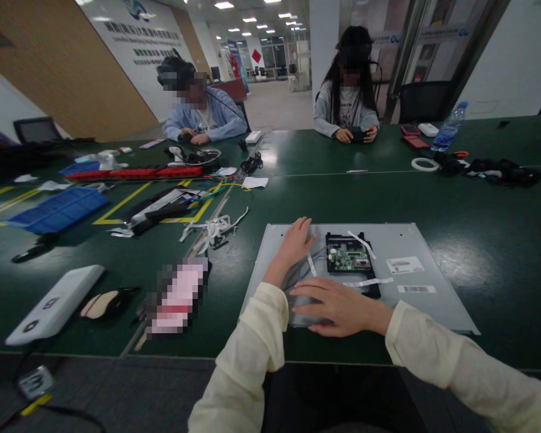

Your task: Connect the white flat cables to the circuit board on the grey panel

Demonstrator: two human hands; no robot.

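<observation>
A grey metal panel [415,246] lies flat on the green table in front of me. A small green circuit board [349,258] sits in a black frame near its middle, with white tape strips and grey ribbon cables beside it. My left hand [295,243] rests flat on the panel's left part, fingers apart, touching the cables. My right hand [338,307] lies palm down across the panel's near edge, fingers spread and pointing left. Neither hand holds anything.
Left of the panel lie a blurred pink object [178,296], a white flat device [56,304], loose white strips [211,230] and a blue tray [58,208]. Two people [202,114] [349,99] sit across the table. A water bottle [448,127] and tape roll [424,164] stand far right.
</observation>
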